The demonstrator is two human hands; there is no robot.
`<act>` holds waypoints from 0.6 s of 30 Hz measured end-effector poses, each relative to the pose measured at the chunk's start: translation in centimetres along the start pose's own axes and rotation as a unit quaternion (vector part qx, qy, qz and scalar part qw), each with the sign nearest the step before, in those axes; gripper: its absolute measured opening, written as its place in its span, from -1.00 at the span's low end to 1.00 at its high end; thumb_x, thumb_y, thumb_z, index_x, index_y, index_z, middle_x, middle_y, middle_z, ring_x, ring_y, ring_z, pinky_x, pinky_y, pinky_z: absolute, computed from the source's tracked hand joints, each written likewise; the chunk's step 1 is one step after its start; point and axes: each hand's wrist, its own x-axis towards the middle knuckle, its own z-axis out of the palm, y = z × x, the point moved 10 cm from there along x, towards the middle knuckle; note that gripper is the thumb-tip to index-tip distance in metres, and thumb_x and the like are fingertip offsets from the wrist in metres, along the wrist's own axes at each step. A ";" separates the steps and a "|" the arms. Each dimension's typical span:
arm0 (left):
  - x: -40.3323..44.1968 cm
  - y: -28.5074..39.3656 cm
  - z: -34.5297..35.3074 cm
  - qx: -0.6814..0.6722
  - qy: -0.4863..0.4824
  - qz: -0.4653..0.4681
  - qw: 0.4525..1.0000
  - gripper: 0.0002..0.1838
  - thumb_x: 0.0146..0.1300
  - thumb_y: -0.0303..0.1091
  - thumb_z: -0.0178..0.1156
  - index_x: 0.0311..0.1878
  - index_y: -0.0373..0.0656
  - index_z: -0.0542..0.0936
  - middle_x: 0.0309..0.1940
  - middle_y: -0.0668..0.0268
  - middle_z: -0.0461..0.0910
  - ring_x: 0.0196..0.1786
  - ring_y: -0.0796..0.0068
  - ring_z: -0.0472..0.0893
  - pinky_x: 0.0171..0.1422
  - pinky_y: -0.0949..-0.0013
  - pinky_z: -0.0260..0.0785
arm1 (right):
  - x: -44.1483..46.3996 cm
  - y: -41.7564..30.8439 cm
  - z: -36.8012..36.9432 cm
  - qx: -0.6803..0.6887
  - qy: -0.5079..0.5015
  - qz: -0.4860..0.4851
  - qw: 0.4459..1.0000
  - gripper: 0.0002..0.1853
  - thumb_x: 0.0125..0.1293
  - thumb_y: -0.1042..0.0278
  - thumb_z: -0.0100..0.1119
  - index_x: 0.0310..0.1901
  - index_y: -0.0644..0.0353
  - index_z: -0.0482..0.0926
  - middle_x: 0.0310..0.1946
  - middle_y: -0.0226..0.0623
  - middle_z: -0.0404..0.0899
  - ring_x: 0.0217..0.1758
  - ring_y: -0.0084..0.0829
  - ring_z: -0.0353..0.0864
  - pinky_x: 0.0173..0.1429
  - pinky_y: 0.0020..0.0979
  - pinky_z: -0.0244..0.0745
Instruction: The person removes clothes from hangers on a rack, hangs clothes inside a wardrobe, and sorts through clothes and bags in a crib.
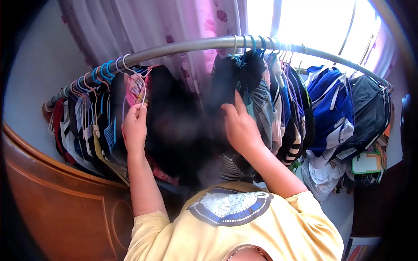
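Yellow short-sleeved T-shirt, round dark-rimmed chest print with pale centre and white dotted edge, bare hands

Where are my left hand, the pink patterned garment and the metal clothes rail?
Left hand (pixel 135 125): head view, back of hand.
Pink patterned garment (pixel 133 95): head view, upper part.
Metal clothes rail (pixel 198 44): head view, middle stretch.

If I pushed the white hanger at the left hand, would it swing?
If the left hand let go, the white hanger would probably swing or slide: it hooks over the round rail. It's likely light, since its frame looks thin.
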 end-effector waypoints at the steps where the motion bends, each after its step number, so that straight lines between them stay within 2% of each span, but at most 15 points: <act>1: -0.8 1.8 -0.3 0.017 0.021 0.011 1.000 -0.65 0.54 -0.16 0.18 0.16 -0.22 0.66 -0.18 0.26 0.70 -0.09 0.39 0.63 0.14 0.32 0.43 | 0.0 0.0 0.2 0.002 0.014 -0.020 1.000 -0.66 0.29 0.59 0.20 0.10 0.18 0.54 0.50 0.39 0.21 0.00 0.32 0.67 0.04 -0.04 0.67; 2: -1.6 3.4 -0.5 0.035 0.042 0.022 0.998 -0.63 0.56 -0.14 0.18 0.19 -0.22 0.63 -0.14 0.27 0.67 -0.04 0.37 0.61 0.21 0.32 0.41 | 0.0 -0.5 0.2 0.019 0.037 -0.050 0.998 -0.62 0.21 0.63 0.17 0.09 0.21 0.51 0.50 0.43 0.16 -0.10 0.28 0.70 -0.02 0.02 0.68; 3: -2.7 6.5 -0.7 0.091 0.092 0.127 0.983 -0.63 0.54 -0.16 0.19 0.21 -0.22 0.62 -0.08 0.23 0.66 0.01 0.29 0.60 0.25 0.27 0.40 | 0.2 -0.8 0.7 0.023 0.034 -0.062 0.997 -0.63 0.22 0.63 0.17 0.08 0.21 0.50 0.50 0.45 0.16 -0.11 0.28 0.70 -0.03 0.02 0.67; 5: -6.4 12.6 0.0 0.192 0.186 0.330 0.905 -0.62 0.52 -0.19 0.22 0.25 -0.20 0.59 0.03 0.15 0.62 0.12 0.12 0.58 0.33 0.16 0.38 | 0.5 -1.9 1.6 0.030 0.029 -0.084 0.996 -0.65 0.23 0.62 0.17 0.06 0.21 0.50 0.49 0.48 0.15 -0.13 0.28 0.69 -0.05 0.03 0.67; 6: -6.9 13.7 1.1 0.168 0.132 0.335 0.918 -0.65 0.48 -0.28 0.26 0.24 -0.20 0.60 0.15 0.11 0.56 0.24 -0.01 0.50 0.40 0.05 0.32 | 0.7 -2.5 2.3 0.036 0.011 -0.082 0.996 -0.67 0.23 0.63 0.16 0.04 0.20 0.49 0.47 0.54 0.15 -0.17 0.28 0.68 -0.08 0.02 0.66; 7: -7.5 14.8 2.4 0.158 0.096 0.369 0.911 -0.64 0.49 -0.30 0.25 0.25 -0.24 0.58 0.14 0.10 0.56 0.19 0.08 0.56 0.34 0.12 0.41 | 0.9 -3.1 2.8 0.037 0.006 -0.087 0.996 -0.70 0.24 0.61 0.16 0.01 0.20 0.48 0.46 0.56 0.16 -0.21 0.28 0.68 -0.11 0.03 0.65; 9: -6.7 13.8 5.3 -0.031 -0.015 0.256 0.966 -0.56 0.45 -0.23 0.28 0.30 -0.23 0.56 0.11 0.06 0.57 0.15 0.08 0.62 0.26 0.12 0.49 | 1.1 -4.5 3.4 0.055 0.002 -0.105 0.993 -0.71 0.25 0.59 0.17 0.01 0.21 0.47 0.44 0.59 0.17 -0.22 0.26 0.68 -0.13 0.03 0.65; 10: -6.5 13.7 6.4 -0.028 -0.021 0.248 0.968 -0.47 0.44 -0.16 0.29 0.35 -0.23 0.51 0.13 0.03 0.56 0.12 0.12 0.65 0.20 0.17 0.55 | 1.3 -5.0 4.2 0.038 -0.013 -0.106 0.994 -0.72 0.25 0.56 0.18 -0.01 0.24 0.45 0.41 0.63 0.18 -0.22 0.24 0.68 -0.13 0.02 0.65; 11: -6.1 12.8 7.9 -0.036 -0.060 0.202 0.977 -0.41 0.46 -0.08 0.25 0.40 -0.25 0.47 0.21 -0.03 0.54 0.19 0.04 0.62 0.28 0.14 0.51 | 1.3 -5.6 4.5 0.043 -0.035 -0.119 0.991 -0.66 0.25 0.56 0.19 0.07 0.28 0.46 0.39 0.65 0.20 -0.22 0.22 0.69 -0.12 -0.01 0.65; 13: -4.4 10.9 10.1 -0.002 -0.101 0.164 0.981 -0.42 0.57 -0.06 0.14 0.43 -0.33 0.45 0.24 -0.04 0.56 0.25 0.05 0.59 0.41 0.19 0.40 | 1.6 -6.4 4.6 0.145 0.021 -0.147 0.978 -0.58 0.25 0.55 0.20 0.17 0.30 0.47 0.40 0.62 0.22 -0.24 0.21 0.68 -0.11 -0.03 0.65; 14: -3.5 9.0 11.2 -0.061 -0.124 0.099 0.985 -0.33 0.55 0.01 0.12 0.46 -0.37 0.40 0.30 -0.07 0.54 0.33 0.03 0.53 0.50 0.19 0.29 | 1.4 -6.8 4.2 0.148 0.018 -0.163 0.975 -0.55 0.27 0.50 0.24 0.21 0.29 0.50 0.43 0.43 0.28 -0.25 0.18 0.69 -0.11 -0.04 0.65; 15: -2.5 7.9 12.0 -0.127 -0.143 0.037 0.981 -0.36 0.51 -0.10 0.19 0.45 -0.40 0.39 0.28 -0.01 0.55 0.32 0.18 0.53 0.45 0.24 0.33 | 1.2 -7.1 4.3 0.147 -0.014 -0.180 0.972 -0.57 0.28 0.47 0.26 0.20 0.29 0.52 0.44 0.34 0.30 -0.24 0.16 0.69 -0.10 -0.04 0.65; 17: -2.4 6.7 12.4 -0.279 -0.164 -0.034 0.945 -0.45 0.46 -0.20 0.24 0.40 -0.31 0.46 0.21 0.09 0.61 0.24 0.25 0.59 0.38 0.27 0.40 | 1.1 -7.3 4.5 0.142 -0.077 -0.216 0.963 -0.59 0.29 0.42 0.29 0.17 0.28 0.55 0.46 0.17 0.34 -0.22 0.11 0.70 -0.08 -0.05 0.65; 18: -1.7 6.3 11.7 -0.233 -0.135 -0.012 0.963 -0.50 0.44 -0.32 0.26 0.37 -0.30 0.49 0.15 0.19 0.64 0.20 0.40 0.58 0.33 0.33 0.42 | 1.0 -7.6 4.4 0.140 -0.101 -0.203 0.964 -0.62 0.30 0.39 0.31 0.14 0.25 0.59 0.36 -0.04 0.51 -0.11 0.02 0.73 -0.02 -0.10 0.66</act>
